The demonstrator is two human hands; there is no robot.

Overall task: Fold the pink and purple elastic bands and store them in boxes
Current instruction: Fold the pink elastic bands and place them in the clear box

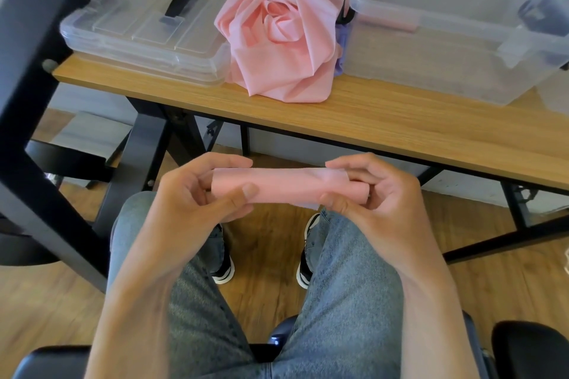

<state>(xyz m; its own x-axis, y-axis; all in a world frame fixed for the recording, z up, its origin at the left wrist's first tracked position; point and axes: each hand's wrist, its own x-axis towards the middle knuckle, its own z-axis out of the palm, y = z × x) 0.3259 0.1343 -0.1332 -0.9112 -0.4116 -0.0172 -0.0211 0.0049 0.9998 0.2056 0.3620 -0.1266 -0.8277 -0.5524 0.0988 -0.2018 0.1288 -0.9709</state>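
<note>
A folded pink elastic band [289, 186] stretches level between both hands, above my lap and in front of the table edge. My left hand [197, 194] pinches its left end, thumb on the near side and fingers behind. My right hand [369, 191] grips the right end the same way. A heap of loose pink bands [280, 37] lies on the wooden table [400, 123]. A bit of purple band [340, 49] peeks out behind the heap's right side. A clear open box [446, 40] stands at the right, with something pink lying inside it.
A clear lid with a black handle [147, 28] lies on the table's left. A black metal frame [40, 101] runs down the left side. Black table legs stand below, and chair armrests [529, 348] flank my knees.
</note>
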